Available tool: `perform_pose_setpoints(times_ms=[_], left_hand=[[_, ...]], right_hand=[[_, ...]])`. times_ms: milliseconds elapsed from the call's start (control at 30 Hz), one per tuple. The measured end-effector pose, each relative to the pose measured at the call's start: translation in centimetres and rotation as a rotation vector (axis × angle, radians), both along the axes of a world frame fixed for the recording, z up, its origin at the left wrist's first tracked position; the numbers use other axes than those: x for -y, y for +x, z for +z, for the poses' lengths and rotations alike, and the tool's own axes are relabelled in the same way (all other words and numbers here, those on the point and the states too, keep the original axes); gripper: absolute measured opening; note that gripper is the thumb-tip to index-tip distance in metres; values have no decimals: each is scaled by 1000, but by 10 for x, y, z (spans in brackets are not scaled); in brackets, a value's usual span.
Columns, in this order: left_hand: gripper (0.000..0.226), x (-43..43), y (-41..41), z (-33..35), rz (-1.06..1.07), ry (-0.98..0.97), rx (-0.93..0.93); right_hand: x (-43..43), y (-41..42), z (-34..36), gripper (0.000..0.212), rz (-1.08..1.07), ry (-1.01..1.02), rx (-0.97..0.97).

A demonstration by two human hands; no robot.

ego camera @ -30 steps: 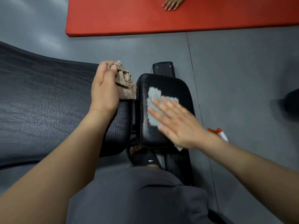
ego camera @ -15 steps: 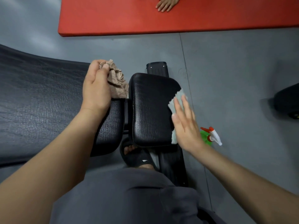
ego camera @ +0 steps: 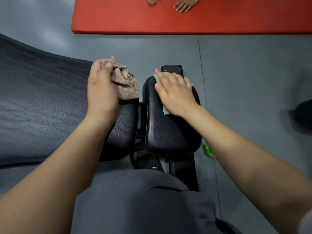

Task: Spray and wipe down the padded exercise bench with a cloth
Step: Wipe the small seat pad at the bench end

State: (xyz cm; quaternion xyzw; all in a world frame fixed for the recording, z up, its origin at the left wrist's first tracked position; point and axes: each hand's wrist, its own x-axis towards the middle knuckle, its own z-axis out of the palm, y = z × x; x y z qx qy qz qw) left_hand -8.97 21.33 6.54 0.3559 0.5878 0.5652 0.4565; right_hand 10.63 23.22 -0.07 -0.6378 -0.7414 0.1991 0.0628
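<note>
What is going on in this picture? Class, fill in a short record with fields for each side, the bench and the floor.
Left: left hand grips a bunched brown cloth
Right: right hand, fingers flat, presses a pale cloth on the small pad
Bench: black; long pad beside the small pad
Floor: green spray bottle partly hidden behind the right forearm; red mat further off

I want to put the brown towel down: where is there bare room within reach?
Bare: the long pad left of the left hand, and the near half of the small pad. Crowded: its far end, under the right hand and grey cloth.
</note>
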Motion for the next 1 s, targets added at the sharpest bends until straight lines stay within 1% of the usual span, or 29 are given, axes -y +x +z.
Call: perform_pose_setpoints(times_ms=[133,233,367,500,667,800,933,1000], left_hand=[[16,-4,-3,-5,25,30,76],[14,-12,-7,-10,44,6,151],[14,-18,-10,-4,62,-63,172],[13,-10,-13,5,30,-197,117],[16,21,2,26,-17,-355,63],[18,53,5,43,10,-452,98],[19,98,-4,57,93,-545,88],[18,120,-12,65,136,-581,108]], right_hand=[[32,-10,5,55,194,54,16],[65,-18,7,57,296,65,-2],[90,-21,9,63,294,48,-17],[92,-15,8,63,297,41,-18],[99,-14,5,61,71,20,-7],[116,-10,4,61,-256,-65,26],[124,-23,10,60,-529,-165,-91],[132,-43,22,57,-602,-225,-131]])
